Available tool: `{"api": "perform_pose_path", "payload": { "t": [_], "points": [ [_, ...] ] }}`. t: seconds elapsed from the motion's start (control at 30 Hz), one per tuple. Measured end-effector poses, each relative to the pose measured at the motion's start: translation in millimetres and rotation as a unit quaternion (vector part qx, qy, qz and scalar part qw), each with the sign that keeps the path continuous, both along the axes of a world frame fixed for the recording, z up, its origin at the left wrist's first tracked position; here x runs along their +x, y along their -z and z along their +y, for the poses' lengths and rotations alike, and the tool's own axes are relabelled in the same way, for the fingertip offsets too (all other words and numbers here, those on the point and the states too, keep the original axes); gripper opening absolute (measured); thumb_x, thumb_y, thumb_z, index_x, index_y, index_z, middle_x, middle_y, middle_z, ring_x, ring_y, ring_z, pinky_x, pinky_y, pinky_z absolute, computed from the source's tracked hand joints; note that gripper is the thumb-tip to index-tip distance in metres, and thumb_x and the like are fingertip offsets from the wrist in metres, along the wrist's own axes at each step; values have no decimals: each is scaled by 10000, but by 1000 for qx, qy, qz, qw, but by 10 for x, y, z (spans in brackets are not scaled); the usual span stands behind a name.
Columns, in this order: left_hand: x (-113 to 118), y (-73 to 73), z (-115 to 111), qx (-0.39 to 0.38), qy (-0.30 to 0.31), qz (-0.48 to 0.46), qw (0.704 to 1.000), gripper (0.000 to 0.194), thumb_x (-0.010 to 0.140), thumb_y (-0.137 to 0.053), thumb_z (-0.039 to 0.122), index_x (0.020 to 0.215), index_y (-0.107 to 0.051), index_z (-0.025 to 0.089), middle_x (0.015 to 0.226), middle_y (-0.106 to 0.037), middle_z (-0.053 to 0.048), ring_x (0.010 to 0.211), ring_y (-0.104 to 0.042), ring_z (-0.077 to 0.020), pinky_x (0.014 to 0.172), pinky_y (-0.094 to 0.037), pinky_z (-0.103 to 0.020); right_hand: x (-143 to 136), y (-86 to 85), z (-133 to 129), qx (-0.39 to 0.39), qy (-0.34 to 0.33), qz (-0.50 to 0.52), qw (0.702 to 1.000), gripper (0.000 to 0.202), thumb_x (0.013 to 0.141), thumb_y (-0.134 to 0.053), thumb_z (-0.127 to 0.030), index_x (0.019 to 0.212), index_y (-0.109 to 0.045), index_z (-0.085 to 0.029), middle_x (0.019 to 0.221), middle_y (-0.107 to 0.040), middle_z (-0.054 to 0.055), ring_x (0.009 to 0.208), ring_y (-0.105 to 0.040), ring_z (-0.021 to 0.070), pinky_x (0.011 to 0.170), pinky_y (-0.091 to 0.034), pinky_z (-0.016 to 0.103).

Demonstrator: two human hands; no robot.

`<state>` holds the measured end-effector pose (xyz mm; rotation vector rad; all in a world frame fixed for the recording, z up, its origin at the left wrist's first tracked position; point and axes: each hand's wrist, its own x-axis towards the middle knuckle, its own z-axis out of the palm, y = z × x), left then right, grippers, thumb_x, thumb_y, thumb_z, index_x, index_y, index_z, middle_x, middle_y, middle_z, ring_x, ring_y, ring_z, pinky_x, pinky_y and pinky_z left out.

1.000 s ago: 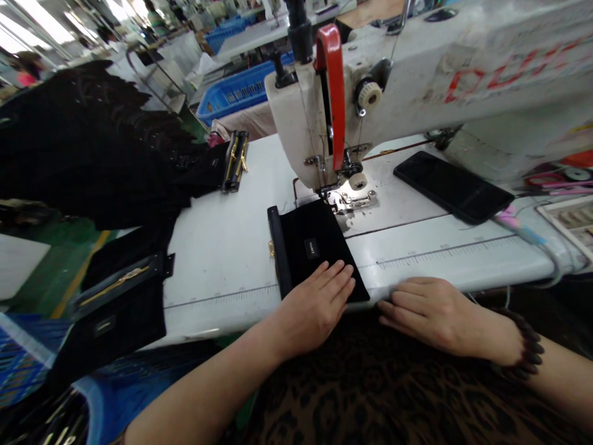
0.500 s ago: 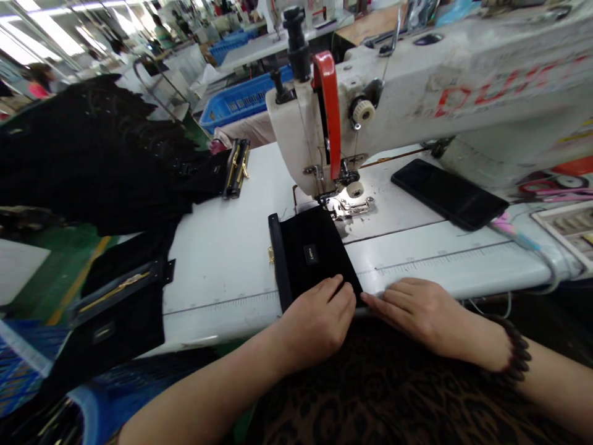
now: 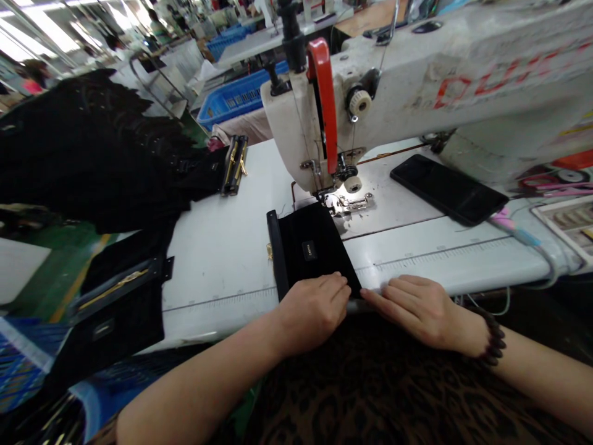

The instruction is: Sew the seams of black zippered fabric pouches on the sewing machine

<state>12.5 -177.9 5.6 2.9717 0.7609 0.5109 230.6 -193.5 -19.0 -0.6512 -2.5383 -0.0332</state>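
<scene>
A black fabric bag piece (image 3: 319,232) lies flat on the sewing table, its far corner under the presser foot of the sewing machine (image 3: 301,133). It carries a small label, and a stiff black strip with a gold zip pull runs along its left side. My left hand (image 3: 317,309) is closed with curled fingers on the near edge of the piece. At the near right corner, my right hand (image 3: 419,309) pinches the edge with the index fingertip; its thumb is hidden.
A black phone (image 3: 449,188) lies right of the needle. Another black piece with gold zips (image 3: 235,165) rests at the back left. Black pieces (image 3: 83,142) are heaped at the left, near blue baskets (image 3: 28,364). A ruler scale (image 3: 417,254) runs along the table's front.
My left fingers have drawn in closer toward the near edge of the bag piece. The right hand keeps its place at the corner. The view has shifted slightly.
</scene>
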Motion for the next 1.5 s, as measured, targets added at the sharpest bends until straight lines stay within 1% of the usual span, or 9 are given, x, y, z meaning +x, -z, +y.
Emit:
{"api": "perform_pose_path", "payload": {
  "t": [0.17, 0.37, 0.47, 0.6, 0.77, 0.9, 1.13, 1.3, 1.5],
  "points": [
    [-9, -18, 10, -36, -14, -22, 999, 233, 883, -388, 154, 922, -595, 52, 905, -665, -112, 881, -632, -168, 797, -534, -271, -83, -52, 54, 45, 4, 12, 999, 189, 886, -373, -59, 1011, -513, -76, 598, -525, 12, 525, -441, 131, 485, -353, 269],
    [-13, 5, -8, -12, -8, -21, 1000, 244, 881, -381, 143, 892, -605, 46, 905, -664, -112, 874, -630, -176, 812, -525, -269, -126, -1, 74, 66, -7, 28, 997, 139, 853, -415, -26, 921, -530, -65, 624, -543, 36, 548, -457, 140, 491, -339, 286],
    [-30, 14, -52, 24, -2, 20, 1000, 252, 877, -371, 120, 978, -584, 32, 1004, -642, -141, 954, -606, -202, 859, -501, -315, -121, 13, 77, 46, -11, 32, 998, 166, 862, -380, -28, 890, -533, -88, 627, -532, 32, 549, -454, 139, 488, -333, 286],
    [-72, -26, -98, 73, -12, 59, 995, 322, 884, -315, 103, 1107, -536, 29, 1170, -567, -167, 1111, -519, -255, 942, -436, -411, -149, 1, 74, 5, -8, 62, 998, 150, 854, -398, -39, 880, -539, -84, 594, -479, 10, 533, -435, 136, 476, -315, 286],
    [-118, -71, -113, 87, 0, 56, 995, 340, 867, -302, 81, 1082, -557, 13, 1124, -595, -173, 1084, -543, -249, 952, -431, -372, -208, -81, 60, -34, -30, 57, 997, 191, 866, -367, -44, 848, -553, -83, 596, -475, 18, 531, -408, 133, 472, -301, 282],
    [-134, -24, -101, 80, 3, 67, 995, 334, 864, -321, 101, 1081, -562, 19, 1126, -596, -170, 1070, -553, -251, 951, -435, -369, -233, -150, 71, -70, -37, 35, 996, 266, 870, -312, -40, 822, -574, -57, 610, -491, 45, 537, -412, 142, 484, -329, 283],
    [-179, 85, 40, 73, -1, 47, 996, 293, 856, -369, 109, 1045, -575, 23, 1101, -611, -166, 1042, -573, -243, 931, -455, -352, -306, -155, 188, -86, -22, -3, 996, 313, 853, -277, -36, 771, -573, -100, 651, -537, 72, 574, -461, 160, 541, -380, 282],
    [-214, 103, 190, 64, 1, 41, 997, 266, 849, -389, 96, 1013, -587, 27, 1094, -617, -156, 1034, -578, -233, 930, -454, -345, -347, -187, 325, -81, -21, -49, 995, 290, 784, -309, -5, 725, -563, -132, 674, -554, 76, 575, -473, 167, 535, -380, 290],
    [-242, 109, 359, 58, 3, 60, 996, 294, 866, -354, 91, 1021, -600, 46, 1113, -613, -133, 1066, -559, -220, 943, -440, -331, -389, -223, 533, -81, -42, -134, 987, 231, 715, -400, -14, 761, -598, -123, 706, -577, 64, 599, -502, 184, 524, -399, 308]
  ]
}}
